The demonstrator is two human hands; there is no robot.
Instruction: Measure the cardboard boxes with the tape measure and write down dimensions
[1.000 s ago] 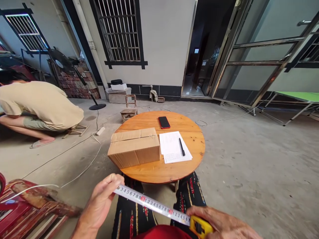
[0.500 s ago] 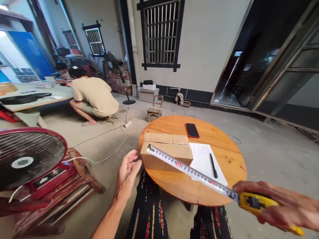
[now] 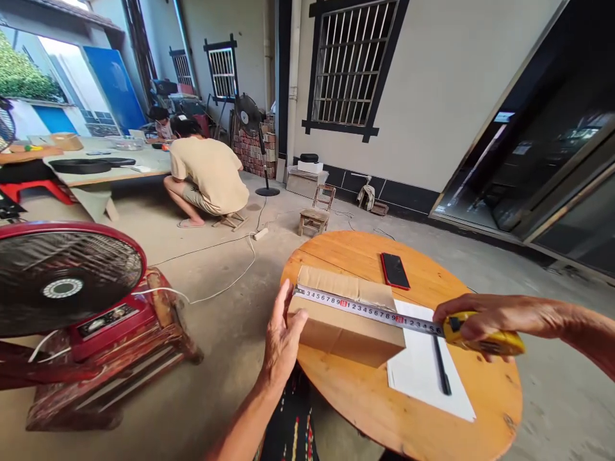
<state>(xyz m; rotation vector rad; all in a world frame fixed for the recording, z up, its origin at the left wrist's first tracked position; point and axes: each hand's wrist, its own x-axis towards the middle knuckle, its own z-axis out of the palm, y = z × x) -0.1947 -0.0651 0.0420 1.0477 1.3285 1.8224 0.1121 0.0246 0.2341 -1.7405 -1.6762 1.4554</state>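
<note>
A closed cardboard box (image 3: 346,333) sits on the round wooden table (image 3: 365,410). Along its top lies the extended blade of a tape measure (image 3: 485,333), its hooked end near the box's left edge and its markings facing up. My right hand (image 3: 500,320) is wrapped around the yellow case, beyond the box's right end. At the left end of the box, my left hand (image 3: 283,333) has its thumb over the near top edge and its fingers along the side, close to the blade's hook. Its fingertips' exact contact is partly hidden.
White paper (image 3: 413,365) with a black pen (image 3: 442,368) on it lies right of the box. A red-edged phone (image 3: 394,270) is farther back. A red fan (image 3: 72,288) stands on a wooden chair at left. Another person (image 3: 206,169) crouches by a worktable (image 3: 144,169).
My left hand has moved from beside the box onto its left end. The tape blade has swung from a slant to lie along the box top, as my right hand rose. The view has shifted.
</note>
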